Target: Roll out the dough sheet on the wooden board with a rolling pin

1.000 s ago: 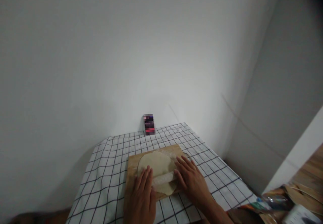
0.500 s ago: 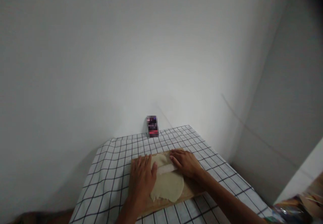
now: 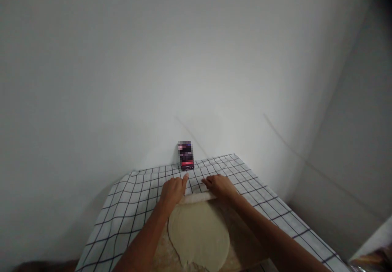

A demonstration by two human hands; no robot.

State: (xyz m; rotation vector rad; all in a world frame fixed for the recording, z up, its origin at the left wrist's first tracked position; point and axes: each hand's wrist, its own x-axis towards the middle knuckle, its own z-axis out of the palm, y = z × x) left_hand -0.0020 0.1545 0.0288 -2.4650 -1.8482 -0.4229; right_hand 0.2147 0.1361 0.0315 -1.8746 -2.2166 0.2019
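A pale rolling pin (image 3: pixel 197 197) lies crosswise at the far edge of a flat, roughly round sheet of dough (image 3: pixel 199 231). My left hand (image 3: pixel 174 189) is curled over the pin's left end, its thumb pointing forward. Over the right end, my right hand (image 3: pixel 219 185) bends its fingers down and forward. Both palms cover the pin's ends, so only its middle shows. Beneath the dough is a wooden board (image 3: pixel 245 243), partly hidden by my forearms. The dough's near edge is ragged.
A white cloth with dark grid lines (image 3: pixel 125 198) covers the table. Against the white wall (image 3: pixel 196 80) at the back leans a phone (image 3: pixel 186 156) with a blurred screen. Some blurred items (image 3: pixel 372 261) show at the lower right.
Both hands have pushed forward, away from me, with the rolling pin, from mid-dough to its far edge. My fingers have gone from outstretched to curled. More of the dough shows, and the view has shifted slightly.
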